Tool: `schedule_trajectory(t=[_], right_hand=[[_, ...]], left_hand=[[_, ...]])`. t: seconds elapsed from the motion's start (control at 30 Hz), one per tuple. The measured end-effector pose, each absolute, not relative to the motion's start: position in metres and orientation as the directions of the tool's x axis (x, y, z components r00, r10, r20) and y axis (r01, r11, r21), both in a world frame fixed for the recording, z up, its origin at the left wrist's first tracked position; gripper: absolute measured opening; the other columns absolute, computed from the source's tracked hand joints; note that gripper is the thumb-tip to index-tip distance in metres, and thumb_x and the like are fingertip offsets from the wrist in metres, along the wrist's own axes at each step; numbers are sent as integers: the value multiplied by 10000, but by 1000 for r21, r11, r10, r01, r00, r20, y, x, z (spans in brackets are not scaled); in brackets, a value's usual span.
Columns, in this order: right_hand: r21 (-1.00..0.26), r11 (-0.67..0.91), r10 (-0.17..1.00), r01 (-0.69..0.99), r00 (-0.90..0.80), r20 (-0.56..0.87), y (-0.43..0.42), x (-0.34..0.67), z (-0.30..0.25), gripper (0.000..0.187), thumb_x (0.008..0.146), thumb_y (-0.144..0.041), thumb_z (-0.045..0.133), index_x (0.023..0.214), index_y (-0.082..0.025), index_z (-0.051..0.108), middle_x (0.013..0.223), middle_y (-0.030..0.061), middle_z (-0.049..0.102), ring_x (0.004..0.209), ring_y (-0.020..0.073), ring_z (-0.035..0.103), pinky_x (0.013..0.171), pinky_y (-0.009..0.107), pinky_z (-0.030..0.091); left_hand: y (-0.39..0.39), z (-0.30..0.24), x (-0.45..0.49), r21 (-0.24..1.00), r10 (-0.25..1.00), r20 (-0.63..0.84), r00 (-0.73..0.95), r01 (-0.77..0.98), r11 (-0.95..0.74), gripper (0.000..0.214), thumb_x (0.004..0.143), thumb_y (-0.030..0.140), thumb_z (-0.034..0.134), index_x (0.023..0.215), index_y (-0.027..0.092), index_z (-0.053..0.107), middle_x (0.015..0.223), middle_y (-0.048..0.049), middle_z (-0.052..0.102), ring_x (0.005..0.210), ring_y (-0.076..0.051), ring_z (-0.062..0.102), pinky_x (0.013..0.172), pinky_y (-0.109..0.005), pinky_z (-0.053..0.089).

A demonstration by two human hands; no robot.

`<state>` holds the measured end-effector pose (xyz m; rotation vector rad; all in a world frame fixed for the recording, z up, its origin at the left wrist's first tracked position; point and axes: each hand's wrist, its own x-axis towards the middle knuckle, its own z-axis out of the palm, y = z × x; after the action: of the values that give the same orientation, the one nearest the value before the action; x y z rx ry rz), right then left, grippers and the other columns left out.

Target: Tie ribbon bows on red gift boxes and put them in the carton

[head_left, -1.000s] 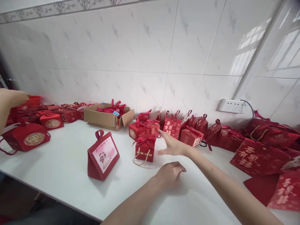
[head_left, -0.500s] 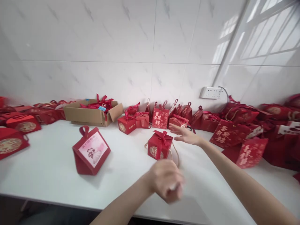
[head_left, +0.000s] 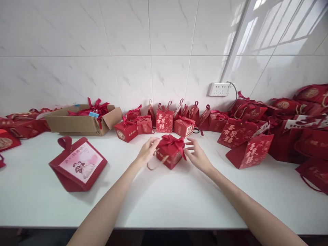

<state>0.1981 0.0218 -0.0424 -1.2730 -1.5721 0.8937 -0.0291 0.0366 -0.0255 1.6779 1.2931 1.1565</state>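
Observation:
A small red gift box (head_left: 169, 158) with a ribbon bow (head_left: 171, 140) on top sits on the white table, turned with one corner toward me. Its rope handle (head_left: 154, 167) hangs down at the front left. My left hand (head_left: 148, 150) is at the box's left side, fingers extended along its upper edge. On the other side, my right hand (head_left: 197, 155) has its fingers spread beside the box and the ribbon's tail. Both hands cup the box loosely; whether every fingertip touches it cannot be made out.
A red triangular box (head_left: 79, 164) with a pink couple picture stands at left. Behind it is an open cardboard box (head_left: 74, 124) of red ribbons with a blue clip (head_left: 94, 113). Several red gift boxes (head_left: 164, 121) line the wall; more bags (head_left: 294, 136) pile up at right.
My left hand has moved from in front of the gift box to its left side. The box has turned, bringing its rope handle toward the front left. The camera view has shifted.

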Motion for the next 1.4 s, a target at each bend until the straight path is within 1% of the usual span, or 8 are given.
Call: schedule_trajectory(t=[0.1,0.2,0.33,0.5,0.57,0.93,1.27,1.4], right_hand=[[-964,101,994,248,-65,87,24,213,-38,385,815,-541,521,981,-199,578,954,86,648,810,214,622,760,381,496],[-985,15,990,174,-140,-10,25,218,-35,417,778,-596,560,719,-185,593,689,44,637,629,175,600,617,320,490],[-998,-57,982,7,-179,-57,27,217,-35,476,674,-648,652,627,-180,574,658,36,623,626,161,591,630,301,487],[-965,-153,976,-213,-188,-113,35,215,-40,563,676,-757,528,597,-200,538,600,5,554,570,144,548,608,300,471],[-945,-190,973,-266,-182,-145,39,212,-42,565,676,-762,513,591,-203,526,580,-6,527,539,135,521,585,293,455],[-911,-127,986,-393,-147,-75,35,207,-42,403,576,-471,795,544,-190,509,558,-39,481,525,96,431,558,253,403],[-916,-77,979,-394,-206,6,24,218,-22,429,586,-469,825,511,-179,517,487,-61,412,500,81,391,556,259,381],[-893,-68,986,-446,-166,8,23,220,-19,426,583,-430,834,512,-194,487,488,-68,389,498,83,379,558,265,411]], left_hand=[[32,-22,-30,908,974,179,141,357,-218,401,762,578,536,862,190,564,856,-32,629,680,-171,609,515,-251,415],[31,-19,-28,902,962,151,227,367,-229,423,764,589,526,656,179,521,641,1,567,618,-151,572,590,-266,423],[23,-14,-20,889,949,105,298,399,-224,477,760,611,527,564,177,501,565,7,557,563,-136,539,604,-272,415],[12,-3,-15,883,889,-217,404,470,2,444,771,535,591,563,143,587,608,-68,679,532,-158,614,592,-285,457],[13,-1,-16,904,869,-255,424,424,59,408,785,510,593,609,142,605,639,-74,699,546,-165,642,599,-286,473],[18,-4,-19,996,892,-44,449,88,4,356,731,438,686,585,151,534,570,-28,663,469,-140,605,568,-281,460],[23,2,-37,986,896,66,439,-165,8,333,618,314,674,419,177,445,330,41,433,383,-93,463,555,-276,434],[22,5,-42,965,906,111,408,-262,0,389,582,289,653,368,198,341,273,66,300,370,-81,406,653,-320,485]])
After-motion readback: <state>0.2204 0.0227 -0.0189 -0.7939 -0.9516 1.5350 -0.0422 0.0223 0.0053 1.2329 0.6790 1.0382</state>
